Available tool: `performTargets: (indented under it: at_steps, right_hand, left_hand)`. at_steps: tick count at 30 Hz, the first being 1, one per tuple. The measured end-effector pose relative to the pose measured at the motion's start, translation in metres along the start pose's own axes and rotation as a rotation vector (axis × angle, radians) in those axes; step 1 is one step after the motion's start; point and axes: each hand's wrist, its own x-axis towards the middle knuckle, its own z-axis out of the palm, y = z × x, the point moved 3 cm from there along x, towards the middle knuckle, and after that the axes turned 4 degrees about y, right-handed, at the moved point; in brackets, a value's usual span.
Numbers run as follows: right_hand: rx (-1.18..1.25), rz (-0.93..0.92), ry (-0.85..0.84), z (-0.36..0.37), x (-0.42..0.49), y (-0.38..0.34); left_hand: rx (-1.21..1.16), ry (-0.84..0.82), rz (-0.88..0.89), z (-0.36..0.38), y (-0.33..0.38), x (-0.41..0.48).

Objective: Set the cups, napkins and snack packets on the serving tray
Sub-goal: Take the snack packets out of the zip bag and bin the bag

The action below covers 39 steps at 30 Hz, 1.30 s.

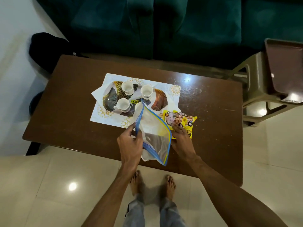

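Brown table [65,95] holds one patterned tray [157,99] with four white cups [127,87] on it, one half hidden by one clear zip bag [155,128]; yellow packets [185,118], count unclear, lie just beside the tray's near right. Left hand [130,141] pinches the bag's blue edge, while right hand [180,141] lays fingers on the packets, grip unclear. Bare tabletop lies wide to left and right of the tray.

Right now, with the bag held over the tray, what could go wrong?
The zip bag, pinched by the left hand, hangs over the nearest cup; a swing could tip it. The snack packet under the right hand lies at the tray corner, and a push may slide it onto the table.
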Motion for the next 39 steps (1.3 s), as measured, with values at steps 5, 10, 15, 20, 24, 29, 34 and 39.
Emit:
performTargets:
  at_steps: [5,10,15,20,24,29,34,39]
  right_hand:
    - [-0.098,-0.218,-0.083,0.030,0.000,-0.001]
    - [-0.187,-0.158,-0.091,0.035,0.008,0.003]
    - [-0.053,-0.138,-0.121,0.021,0.012,0.001]
    - [0.405,0.047,0.067,-0.063,0.011,-0.031]
    - [0.628,0.009,-0.009,-0.126,0.017,-0.062]
    - [0.673,-0.111,-0.169,-0.176,0.028,-0.099]
    - [0.741,-0.116,-0.294,-0.182,0.029,-0.116]
    - [0.799,0.001,-0.020,-0.170,0.026,-0.108]
  left_hand:
    - [-0.015,-0.020,0.002,0.000,-0.006,0.004]
    - [-0.010,-0.020,0.010,-0.004,-0.009,0.009]
    - [0.001,-0.030,0.024,-0.006,-0.004,0.010]
    - [0.020,-0.117,0.012,-0.010,0.000,0.013]
    - [0.027,-0.287,0.068,-0.022,0.007,0.019]
    - [-0.027,-0.566,0.065,-0.040,0.018,0.027]
    - [-0.037,-0.665,0.105,-0.057,0.029,0.034]
    - [-0.068,-0.538,0.030,-0.079,0.028,0.050]
